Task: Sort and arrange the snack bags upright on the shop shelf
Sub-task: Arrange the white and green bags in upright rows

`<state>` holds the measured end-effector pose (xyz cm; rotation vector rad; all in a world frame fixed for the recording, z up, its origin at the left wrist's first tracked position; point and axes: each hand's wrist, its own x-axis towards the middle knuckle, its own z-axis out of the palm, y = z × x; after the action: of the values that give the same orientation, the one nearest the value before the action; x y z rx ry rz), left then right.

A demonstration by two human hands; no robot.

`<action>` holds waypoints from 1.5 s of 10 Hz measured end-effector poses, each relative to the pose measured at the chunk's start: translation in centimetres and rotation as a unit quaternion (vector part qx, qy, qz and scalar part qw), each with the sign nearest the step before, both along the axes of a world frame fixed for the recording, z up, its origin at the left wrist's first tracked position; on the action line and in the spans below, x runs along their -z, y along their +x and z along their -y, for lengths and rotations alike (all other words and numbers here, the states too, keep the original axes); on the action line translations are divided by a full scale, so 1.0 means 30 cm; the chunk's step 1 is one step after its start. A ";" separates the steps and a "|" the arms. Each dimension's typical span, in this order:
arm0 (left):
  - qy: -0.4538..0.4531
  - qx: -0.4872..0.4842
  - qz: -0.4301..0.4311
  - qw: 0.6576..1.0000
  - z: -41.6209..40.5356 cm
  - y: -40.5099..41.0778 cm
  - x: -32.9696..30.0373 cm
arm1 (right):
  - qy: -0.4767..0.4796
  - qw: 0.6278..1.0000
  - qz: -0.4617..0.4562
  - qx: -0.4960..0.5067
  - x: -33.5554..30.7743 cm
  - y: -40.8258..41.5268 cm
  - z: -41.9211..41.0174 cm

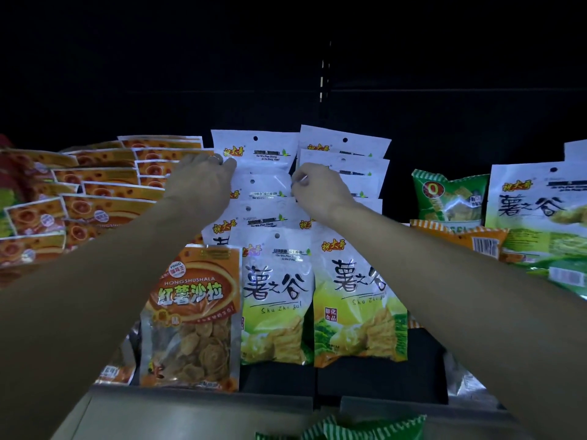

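Note:
Two rows of white-and-green snack bags [276,293] stand upright in the middle of the shelf, one behind the other. My left hand [200,179] grips the left top edge of a white bag [263,182] near the back of the left row. My right hand [317,188] pinches the right top edge of that same bag. An orange bag of round snacks [193,315] stands upright at the front left, next to the white rows. Behind it, stacks of orange bags [104,185] fill the left of the shelf.
On the right lie a green striped bag [451,198], a flat orange bag [460,239] and another white-and-green bag [536,214]. The grey shelf front edge [203,408] runs along the bottom, with a green striped bag [365,428] below it. The shelf back is dark.

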<state>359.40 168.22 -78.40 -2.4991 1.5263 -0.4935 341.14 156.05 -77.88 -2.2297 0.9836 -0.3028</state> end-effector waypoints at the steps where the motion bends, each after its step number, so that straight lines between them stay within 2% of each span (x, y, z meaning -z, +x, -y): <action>1: 0.008 -0.007 0.030 0.999 -0.001 -0.062 -0.029 | -0.011 1.000 -0.002 0.016 -0.011 -0.025 0.002; 2: -0.072 0.060 0.006 0.996 0.014 -0.146 -0.055 | -0.050 0.998 -0.016 0.022 -0.016 -0.102 0.026; 3: -0.086 0.131 -0.111 0.981 0.027 -0.293 -0.062 | -0.090 0.995 -0.016 0.029 -0.006 -0.223 0.054; 4: 0.005 0.190 -0.176 0.966 -0.004 -0.468 -0.008 | -0.114 0.993 -0.023 0.035 0.004 -0.339 0.066; 5: 0.117 0.167 -0.126 0.971 -0.035 -0.563 0.078 | -0.072 0.996 -0.046 0.028 0.012 -0.418 0.069; 6: 0.161 0.135 -0.053 0.976 -0.051 -0.565 0.130 | 0.045 0.997 -0.051 0.026 0.025 -0.449 0.058; 7: 0.169 0.113 -0.029 0.979 -0.064 -0.535 0.132 | 0.046 0.997 -0.053 0.024 0.040 -0.451 0.047; 8: 0.168 0.114 -0.040 0.978 -0.059 -0.541 0.099 | -0.009 0.999 -0.023 0.036 0.022 -0.477 0.055; 9: 0.141 0.135 -0.048 0.980 -0.002 -0.589 0.038 | -0.104 0.991 0.036 0.078 -0.020 -0.568 0.111; 10: 0.095 0.173 -0.081 0.977 0.086 -0.696 -0.017 | -0.182 0.966 0.074 0.165 -0.051 -0.721 0.184; 11: 0.036 0.183 -0.177 0.966 0.186 -0.846 -0.028 | -0.237 0.929 0.068 0.275 -0.054 -0.895 0.254; 12: 0.004 0.182 -0.272 0.945 0.274 -0.971 -0.005 | -0.153 0.926 -0.009 0.346 -0.028 -1.019 0.293; 13: 0.010 0.186 -0.308 0.933 0.328 -1.052 0.026 | -0.066 0.934 -0.055 0.347 0.016 -1.071 0.285; 15: 0.036 0.193 -0.315 0.928 0.283 -1.070 0.075 | -0.032 0.928 -0.002 0.371 0.017 -1.060 0.272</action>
<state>327.30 159.72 -80.65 -2.4185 2.2266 0.3744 309.34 147.90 -78.37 -1.8190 1.8166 -0.6635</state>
